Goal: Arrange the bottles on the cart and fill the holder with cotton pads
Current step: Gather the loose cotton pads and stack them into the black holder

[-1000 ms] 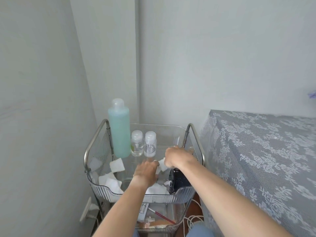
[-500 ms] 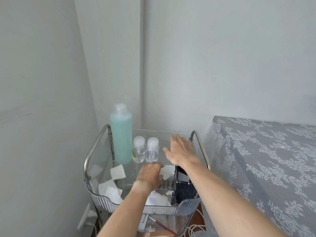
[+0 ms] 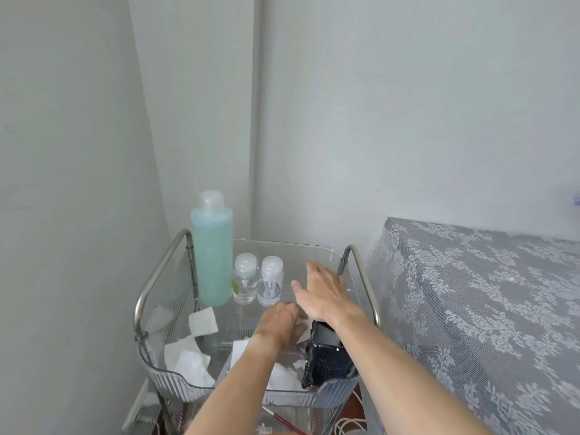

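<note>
3 bottles [image 3: 212,249] upright, about 5 loose cotton pads [image 3: 203,320]; right hand [image 3: 323,293] fingers spread, left hand [image 3: 279,320] curled, grip unclear.

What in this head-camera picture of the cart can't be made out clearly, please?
- Whether the left hand pinches a cotton pad: its curled fingers hide it.
- The inside of the dark holder: the right forearm covers its opening.
- The lower shelf: cut off by the bottom edge.
- What the right hand reaches for: nothing shows beneath it.
</note>
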Tool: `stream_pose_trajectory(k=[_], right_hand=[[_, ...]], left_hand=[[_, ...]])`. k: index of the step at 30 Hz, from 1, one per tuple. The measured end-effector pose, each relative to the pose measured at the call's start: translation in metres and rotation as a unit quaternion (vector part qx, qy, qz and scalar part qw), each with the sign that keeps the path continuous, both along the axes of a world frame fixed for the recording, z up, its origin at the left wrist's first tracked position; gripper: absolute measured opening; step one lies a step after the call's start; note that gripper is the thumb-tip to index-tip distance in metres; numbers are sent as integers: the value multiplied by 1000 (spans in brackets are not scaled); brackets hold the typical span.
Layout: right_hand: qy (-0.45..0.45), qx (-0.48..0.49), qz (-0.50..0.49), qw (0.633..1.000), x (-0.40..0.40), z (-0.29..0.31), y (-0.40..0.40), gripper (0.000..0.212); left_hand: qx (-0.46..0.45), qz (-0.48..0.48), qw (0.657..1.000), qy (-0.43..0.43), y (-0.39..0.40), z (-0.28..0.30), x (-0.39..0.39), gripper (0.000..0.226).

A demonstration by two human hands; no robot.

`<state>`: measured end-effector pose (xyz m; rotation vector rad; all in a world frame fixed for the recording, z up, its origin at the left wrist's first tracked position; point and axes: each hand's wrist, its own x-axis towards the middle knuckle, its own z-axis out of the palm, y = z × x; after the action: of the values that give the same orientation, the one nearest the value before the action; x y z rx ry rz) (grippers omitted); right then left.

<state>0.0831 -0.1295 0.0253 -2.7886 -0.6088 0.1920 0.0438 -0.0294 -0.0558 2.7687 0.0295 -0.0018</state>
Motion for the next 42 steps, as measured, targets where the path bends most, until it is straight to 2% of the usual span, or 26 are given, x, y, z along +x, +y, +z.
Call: stream_pose_trajectory(k=[3, 8, 14, 17, 20, 28, 31, 34, 36, 38, 40, 42], right_hand=[[-32, -73, 19, 997, -2, 10, 5, 53], [-10, -26, 17, 999, -5, 35, 11, 27], [47, -47, 38, 997, -13, 50, 7, 43], [21, -55, 59, 997, -18, 53, 6, 35], [9, -45, 69, 997, -21, 60, 2, 17], [-2, 13, 56, 998, -16, 99, -12, 17], [-4, 35, 57, 998, -14, 111, -22, 18], [4, 15, 56, 998, -13, 120, -31, 19], [29, -22, 59, 998, -14, 124, -36, 20], [63, -57, 68, 994, -17, 125, -39, 22], [74, -93, 84, 989, -20, 122, -41, 26], [66, -129, 97, 985, -23, 117, -41, 30]], left_hand=[[-83, 28, 996, -24, 6, 4, -7, 28], [-151, 23, 986, -75, 22, 21, -20, 28], [-170, 39, 980, -93, 38, 46, -32, 33], [-158, 35, 981, -103, 43, 60, -39, 32], [-176, 21, 977, -122, 47, 73, -43, 38], [-225, 25, 966, -128, 34, 101, -47, 46], [-254, 33, 961, -105, 23, 102, -48, 40], [-275, 22, 961, -12, 12, 93, -50, 16], [-228, -20, 972, 52, 6, 86, -52, 50], [-195, -52, 976, 77, 0, 81, -53, 76], [-210, -66, 972, 82, -4, 76, -56, 90], [-224, -65, 969, 80, -5, 74, -59, 94]])
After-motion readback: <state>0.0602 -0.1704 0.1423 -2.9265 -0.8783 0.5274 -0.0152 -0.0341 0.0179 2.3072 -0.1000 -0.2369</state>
